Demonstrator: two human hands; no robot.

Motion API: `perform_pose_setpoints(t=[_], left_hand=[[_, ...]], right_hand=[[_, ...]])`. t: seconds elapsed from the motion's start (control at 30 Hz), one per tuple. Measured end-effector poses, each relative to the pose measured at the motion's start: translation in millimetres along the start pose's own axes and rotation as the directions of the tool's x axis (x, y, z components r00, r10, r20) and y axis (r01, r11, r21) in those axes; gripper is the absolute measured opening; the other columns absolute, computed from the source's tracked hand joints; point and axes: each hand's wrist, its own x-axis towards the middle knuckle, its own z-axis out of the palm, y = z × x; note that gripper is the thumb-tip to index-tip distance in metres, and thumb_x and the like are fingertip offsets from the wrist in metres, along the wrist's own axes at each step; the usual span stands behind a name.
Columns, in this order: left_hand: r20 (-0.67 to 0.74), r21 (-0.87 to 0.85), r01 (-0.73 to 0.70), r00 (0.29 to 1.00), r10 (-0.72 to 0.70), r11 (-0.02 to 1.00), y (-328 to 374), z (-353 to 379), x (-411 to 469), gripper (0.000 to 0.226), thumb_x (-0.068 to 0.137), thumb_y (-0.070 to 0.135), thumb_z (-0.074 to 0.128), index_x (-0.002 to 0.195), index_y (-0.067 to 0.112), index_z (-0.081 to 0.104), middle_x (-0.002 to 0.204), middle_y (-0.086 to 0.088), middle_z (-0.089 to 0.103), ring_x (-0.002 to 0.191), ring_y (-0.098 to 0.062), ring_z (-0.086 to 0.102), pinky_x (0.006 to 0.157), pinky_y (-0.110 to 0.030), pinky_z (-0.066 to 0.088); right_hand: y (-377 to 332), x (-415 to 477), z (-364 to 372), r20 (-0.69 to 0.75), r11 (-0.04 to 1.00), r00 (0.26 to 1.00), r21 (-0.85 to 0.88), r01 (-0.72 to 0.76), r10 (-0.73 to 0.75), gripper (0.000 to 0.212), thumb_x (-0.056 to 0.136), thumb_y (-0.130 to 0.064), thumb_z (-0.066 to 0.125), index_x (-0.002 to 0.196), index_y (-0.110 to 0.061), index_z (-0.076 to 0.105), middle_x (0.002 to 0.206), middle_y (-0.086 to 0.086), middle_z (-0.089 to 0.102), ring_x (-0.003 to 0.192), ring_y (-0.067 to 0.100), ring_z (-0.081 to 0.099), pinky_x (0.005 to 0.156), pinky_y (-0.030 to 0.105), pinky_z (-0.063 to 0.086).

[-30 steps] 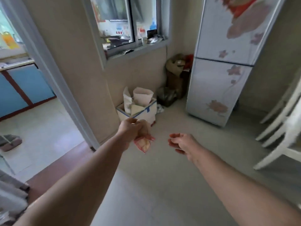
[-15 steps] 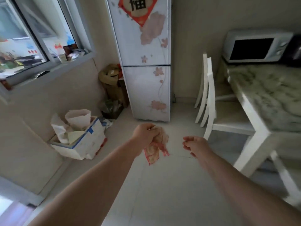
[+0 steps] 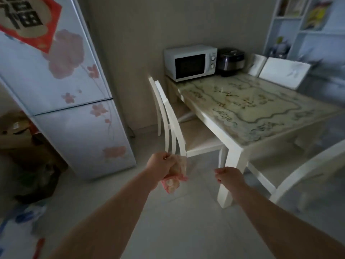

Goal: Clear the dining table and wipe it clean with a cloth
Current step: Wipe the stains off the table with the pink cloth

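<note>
Two bare forearms reach forward into a dim dining room. The left hand [image 3: 161,165] grips a bunched cloth [image 3: 174,179], its fingers clamped round the top so that soft pink and cream folds hang below the fist. The right hand [image 3: 228,176] holds nothing, and its fingers are loosely curled. Both hands are in the air above the floor. The dining table [image 3: 242,109] stands ahead and to the right, and the cloth is not yet touching it.

A chair [image 3: 173,126] is tucked in at the table's near side, just beyond the left hand. The hanging cloth could likely snag on its back slats, or a forearm could knock it. A microwave [image 3: 190,62], a cooker [image 3: 230,59] and white boxes [image 3: 283,73] crowd the table's far end. A broad wipe could probably shove them or sweep crumbs onto the chair seat. A tightly balled cloth may also smear more than it wipes.

The tabletop is rectangular and glossy, pale with scrolling green borders, on square white legs. The chair is white, with a curved slatted back and a flat seat. The microwave is a white box with a dark door and two knobs. The cooker is rounded, dark and metallic. At the left stands a tall, smooth fridge [image 3: 65,86] printed with pink flowers. The floor is made of smooth, pale tiles.
</note>
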Motion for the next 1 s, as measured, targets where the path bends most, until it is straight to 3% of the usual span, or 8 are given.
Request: perform_pose_setpoints(t=[0.17, 0.3, 0.4, 0.47, 0.6, 0.8, 0.93, 1.0], left_hand=[[0.078, 0.061, -0.028, 0.997, 0.024, 0.998, 12, 8, 58, 0.014, 0.093, 0.015, 0.056, 0.097, 0.013, 0.068, 0.089, -0.007, 0.067, 0.069, -0.013, 0.064, 0.049, -0.021, 0.050], [0.096, 0.005, 0.006, 0.995, -0.007, 1.000, 26, 22, 90, 0.011, 0.091, 0.008, 0.059, 0.088, 0.013, 0.069, 0.075, -0.003, 0.066, 0.066, -0.013, 0.063, 0.057, -0.022, 0.055], [0.134, 0.009, 0.008, 0.991, -0.009, 1.000, 37, 40, 119, 0.011, 0.089, 0.010, 0.061, 0.093, 0.012, 0.072, 0.086, -0.007, 0.070, 0.081, -0.021, 0.068, 0.079, -0.035, 0.059], [0.149, 0.031, 0.006, 0.989, -0.011, 0.999, 45, 53, 136, 0.009, 0.090, 0.012, 0.062, 0.092, 0.015, 0.070, 0.090, -0.007, 0.069, 0.087, -0.023, 0.068, 0.083, -0.038, 0.059], [0.161, 0.050, 0.016, 0.987, -0.024, 0.999, 64, 84, 174, 0.009, 0.089, 0.011, 0.064, 0.088, 0.019, 0.068, 0.093, -0.006, 0.068, 0.087, -0.020, 0.066, 0.078, -0.033, 0.058], [0.161, 0.146, -0.011, 0.987, -0.013, 0.989, 113, 131, 234, 0.014, 0.086, 0.014, 0.067, 0.075, 0.022, 0.067, 0.082, -0.005, 0.069, 0.084, -0.025, 0.069, 0.081, -0.039, 0.059], [0.165, 0.202, -0.044, 0.986, 0.010, 0.978, 153, 172, 275, 0.010, 0.088, 0.016, 0.065, 0.078, 0.018, 0.068, 0.073, -0.003, 0.066, 0.067, -0.017, 0.064, 0.065, -0.028, 0.058], [0.186, 0.194, -0.050, 0.982, 0.013, 0.980, 167, 193, 290, 0.009, 0.088, 0.016, 0.065, 0.080, 0.014, 0.068, 0.067, 0.000, 0.066, 0.059, -0.012, 0.062, 0.059, -0.024, 0.057]], right_hand=[[8, 10, -15, 0.049, 0.984, 0.994, 0.146, -0.104, 0.098, 0.021, 0.088, 0.002, 0.056, 0.104, -0.007, 0.067, 0.097, 0.011, 0.064, 0.076, 0.014, 0.057, 0.080, 0.029, 0.049], [13, 28, -29, -0.043, 0.973, 0.986, 0.170, -0.154, 0.163, 0.020, 0.087, 0.007, 0.056, 0.086, -0.011, 0.066, 0.109, 0.019, 0.066, 0.078, 0.018, 0.060, 0.079, 0.030, 0.051], [13, 52, -43, -0.075, 0.976, 0.987, 0.178, -0.127, 0.142, 0.020, 0.086, 0.020, 0.048, 0.087, 0.008, 0.063, 0.084, 0.009, 0.071, 0.045, -0.001, 0.057, 0.050, 0.009, 0.044], [12, 67, -54, -0.115, 0.967, 0.979, 0.214, -0.140, 0.167, 0.029, 0.085, 0.022, 0.046, 0.073, -0.001, 0.060, 0.053, -0.004, 0.066, 0.034, -0.001, 0.052, 0.040, 0.008, 0.040], [13, 114, -75, -0.133, 0.971, 0.970, 0.157, -0.183, 0.204, 0.028, 0.087, 0.002, 0.058, 0.071, -0.021, 0.059, 0.078, 0.002, 0.061, 0.068, 0.012, 0.056, 0.074, 0.027, 0.049], [5, 196, -112, -0.156, 0.984, 0.972, 0.018, -0.176, 0.176, 0.021, 0.090, -0.006, 0.055, 0.106, -0.007, 0.069, 0.103, 0.013, 0.065, 0.067, 0.011, 0.051, 0.054, 0.015, 0.037], [-10, 244, -143, -0.119, 0.980, 0.977, -0.079, -0.185, 0.175, 0.024, 0.091, -0.012, 0.053, 0.110, -0.006, 0.067, 0.115, 0.013, 0.065, 0.106, 0.028, 0.060, 0.073, 0.021, 0.040], [-12, 264, -157, -0.121, 0.978, 0.980, -0.114, -0.174, 0.160, 0.023, 0.093, -0.016, 0.053, 0.109, -0.009, 0.068, 0.115, 0.011, 0.066, 0.110, 0.027, 0.060, 0.080, 0.025, 0.042]])
